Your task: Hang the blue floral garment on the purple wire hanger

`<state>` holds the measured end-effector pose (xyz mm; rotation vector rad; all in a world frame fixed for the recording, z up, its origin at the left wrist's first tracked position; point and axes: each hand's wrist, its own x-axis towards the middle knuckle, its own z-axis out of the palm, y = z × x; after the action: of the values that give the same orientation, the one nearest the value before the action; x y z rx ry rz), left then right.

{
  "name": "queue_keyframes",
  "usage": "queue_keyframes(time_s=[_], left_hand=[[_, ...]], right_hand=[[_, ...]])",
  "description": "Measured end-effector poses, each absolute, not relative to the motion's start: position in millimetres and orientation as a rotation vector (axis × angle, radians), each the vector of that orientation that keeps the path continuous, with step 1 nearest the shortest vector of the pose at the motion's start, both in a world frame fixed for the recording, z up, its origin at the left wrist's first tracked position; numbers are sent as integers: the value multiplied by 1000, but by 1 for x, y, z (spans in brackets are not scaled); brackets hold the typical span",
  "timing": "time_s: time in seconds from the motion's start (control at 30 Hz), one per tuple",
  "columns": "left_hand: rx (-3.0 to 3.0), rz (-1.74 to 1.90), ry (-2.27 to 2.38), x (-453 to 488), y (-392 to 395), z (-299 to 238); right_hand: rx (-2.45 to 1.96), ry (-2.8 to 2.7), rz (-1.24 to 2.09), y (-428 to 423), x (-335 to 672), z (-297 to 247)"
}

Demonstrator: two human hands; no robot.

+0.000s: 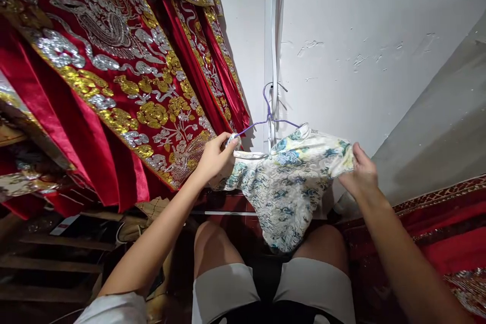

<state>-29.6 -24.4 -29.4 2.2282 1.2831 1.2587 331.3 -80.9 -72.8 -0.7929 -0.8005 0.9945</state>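
Note:
A white blouse (pixel 286 192) with blue, green and yellow flowers hangs in front of my knees. Its right shoulder sits over one arm of a thin purple hanger (pixel 269 117), whose hook rests on a small hook at the wall. My left hand (pixel 219 157) pinches the blouse's left shoulder against the end of the hanger's other arm. At the right, my right hand (pixel 360 171) grips the edge of the sleeve and holds it out sideways. The blouse's body hangs down between my thighs. Some of the fingers of my right hand are hidden behind the cloth.
Red cloth panels (pixel 152 76) with gold and silver sequin embroidery hang close on the left. A white wall (pixel 334 25) with a vertical pipe (pixel 274 35) stands ahead. Wooden slats (pixel 56 263) lie low at the left, and more red cloth (pixel 448 223) at the right.

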Motion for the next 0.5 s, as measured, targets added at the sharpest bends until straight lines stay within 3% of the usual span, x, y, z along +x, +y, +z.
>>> queue_keyframes(time_s=[0.23, 0.4, 0.5], left_hand=[[2155, 1398, 1142, 3, -7, 0], [1984, 1521, 1085, -2, -7, -22], [1878, 1609, 1060, -6, -18, -40]], right_hand=[[-743, -974, 902, -104, 304, -16], [-645, -1732, 1270, -146, 283, -30], [-680, -1980, 1045, -146, 280, -50]])
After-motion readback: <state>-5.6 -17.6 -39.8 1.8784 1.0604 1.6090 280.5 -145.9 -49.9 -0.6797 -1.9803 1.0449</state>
